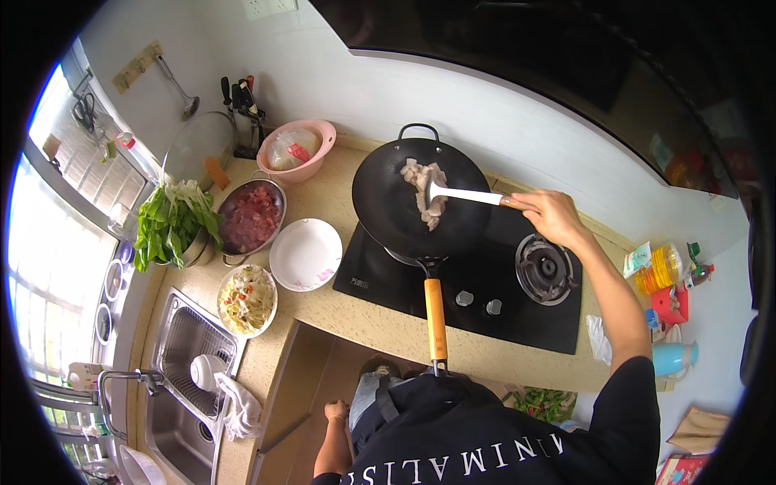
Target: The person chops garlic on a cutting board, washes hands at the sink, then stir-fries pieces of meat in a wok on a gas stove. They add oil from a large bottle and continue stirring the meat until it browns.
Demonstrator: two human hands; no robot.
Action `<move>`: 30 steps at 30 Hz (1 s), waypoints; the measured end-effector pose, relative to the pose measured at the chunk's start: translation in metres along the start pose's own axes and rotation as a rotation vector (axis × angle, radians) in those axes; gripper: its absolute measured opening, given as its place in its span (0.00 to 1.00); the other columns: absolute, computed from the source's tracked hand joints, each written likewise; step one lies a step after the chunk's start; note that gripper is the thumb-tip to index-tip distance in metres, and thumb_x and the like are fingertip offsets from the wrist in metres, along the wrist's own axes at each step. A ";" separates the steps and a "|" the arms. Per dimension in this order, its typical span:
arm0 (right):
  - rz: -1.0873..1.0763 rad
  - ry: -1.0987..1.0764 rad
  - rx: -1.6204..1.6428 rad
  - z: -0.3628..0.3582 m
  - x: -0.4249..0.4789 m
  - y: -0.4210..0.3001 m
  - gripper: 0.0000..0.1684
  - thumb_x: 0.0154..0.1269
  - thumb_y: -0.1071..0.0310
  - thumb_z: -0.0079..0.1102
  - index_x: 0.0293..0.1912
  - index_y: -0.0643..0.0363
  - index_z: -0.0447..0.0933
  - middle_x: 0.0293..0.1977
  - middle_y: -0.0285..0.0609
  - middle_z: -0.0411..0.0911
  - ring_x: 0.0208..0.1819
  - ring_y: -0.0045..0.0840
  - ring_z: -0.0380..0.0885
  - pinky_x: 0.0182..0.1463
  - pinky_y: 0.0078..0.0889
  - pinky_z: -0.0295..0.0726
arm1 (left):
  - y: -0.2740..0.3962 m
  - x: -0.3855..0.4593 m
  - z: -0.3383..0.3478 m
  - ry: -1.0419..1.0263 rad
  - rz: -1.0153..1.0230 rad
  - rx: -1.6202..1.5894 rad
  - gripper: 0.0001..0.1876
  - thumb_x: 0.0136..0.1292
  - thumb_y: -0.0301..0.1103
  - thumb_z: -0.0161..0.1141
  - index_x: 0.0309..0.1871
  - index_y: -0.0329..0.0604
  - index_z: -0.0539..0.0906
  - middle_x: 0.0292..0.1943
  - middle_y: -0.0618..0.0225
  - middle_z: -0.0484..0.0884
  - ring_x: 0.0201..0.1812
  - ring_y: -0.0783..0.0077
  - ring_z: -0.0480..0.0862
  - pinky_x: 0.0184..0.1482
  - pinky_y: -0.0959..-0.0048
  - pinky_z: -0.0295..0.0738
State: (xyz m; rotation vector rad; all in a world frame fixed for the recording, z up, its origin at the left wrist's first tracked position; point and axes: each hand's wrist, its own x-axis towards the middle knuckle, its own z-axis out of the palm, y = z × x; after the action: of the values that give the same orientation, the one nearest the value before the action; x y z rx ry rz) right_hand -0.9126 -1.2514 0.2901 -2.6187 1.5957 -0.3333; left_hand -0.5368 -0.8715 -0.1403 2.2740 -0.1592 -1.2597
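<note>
My right hand (547, 213) grips the wooden handle of a ladle or spatula (467, 195), whose head rests among pale pieces of meat (432, 213) in a black wok (388, 209). The wok sits on the left burner of a black gas hob (376, 267), its wooden handle pointing at my body. My left hand (337, 410) hangs low beside my leg, away from the counter; whether its fingers are closed is hard to tell. On the counter left of the hob are a white plate (305, 254), a bowl of shredded vegetables (248, 301) and a metal pan of raw red meat (252, 219).
Leafy greens (173, 224) stand in a pot by the window. A pink basin (297, 151) and a knife block (247, 130) are against the wall. A sink (182, 394) lies at left. An oil bottle (658, 270) and a blue jug (674, 359) stand at right, beyond the bare burner (547, 268).
</note>
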 end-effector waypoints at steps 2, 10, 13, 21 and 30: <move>0.085 0.024 0.097 -0.006 -0.023 0.007 0.19 0.51 0.73 0.58 0.46 0.55 0.77 0.36 0.47 0.78 0.37 0.39 0.77 0.42 0.35 0.74 | -0.002 0.013 0.000 -0.013 -0.050 -0.044 0.09 0.55 0.28 0.50 0.35 0.31 0.76 0.23 0.59 0.79 0.20 0.69 0.79 0.18 0.73 0.73; 0.274 0.040 0.068 0.013 -0.063 0.013 0.19 0.52 0.69 0.60 0.47 0.51 0.76 0.36 0.45 0.78 0.37 0.37 0.77 0.42 0.33 0.75 | 0.003 0.018 -0.002 -0.048 -0.050 -0.010 0.08 0.55 0.28 0.50 0.35 0.33 0.76 0.22 0.61 0.78 0.19 0.71 0.77 0.19 0.74 0.74; 0.207 0.113 0.159 0.059 -0.043 0.008 0.18 0.53 0.68 0.58 0.47 0.53 0.76 0.36 0.47 0.78 0.38 0.38 0.77 0.42 0.34 0.75 | -0.001 0.017 -0.005 -0.056 -0.105 0.082 0.10 0.55 0.27 0.50 0.40 0.33 0.75 0.23 0.60 0.78 0.20 0.70 0.78 0.19 0.72 0.75; 0.250 0.138 0.491 0.088 -0.017 -0.017 0.18 0.52 0.65 0.60 0.46 0.52 0.77 0.35 0.48 0.78 0.36 0.37 0.78 0.40 0.32 0.76 | -0.022 0.034 -0.025 -0.029 -0.074 0.022 0.11 0.55 0.29 0.51 0.40 0.33 0.76 0.24 0.60 0.80 0.21 0.69 0.80 0.19 0.71 0.76; 0.239 0.132 0.286 0.056 -0.061 -0.004 0.18 0.52 0.69 0.60 0.46 0.53 0.77 0.34 0.49 0.78 0.36 0.39 0.78 0.39 0.32 0.76 | -0.005 0.022 -0.010 -0.055 -0.071 -0.146 0.07 0.57 0.27 0.50 0.36 0.34 0.75 0.21 0.61 0.78 0.18 0.70 0.77 0.17 0.73 0.73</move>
State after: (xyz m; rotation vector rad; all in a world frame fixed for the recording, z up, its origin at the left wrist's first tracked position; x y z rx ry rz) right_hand -0.9241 -1.1987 0.2264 -2.2105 1.7292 -0.6734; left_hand -0.5173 -0.8707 -0.1548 2.1385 -0.0050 -1.3260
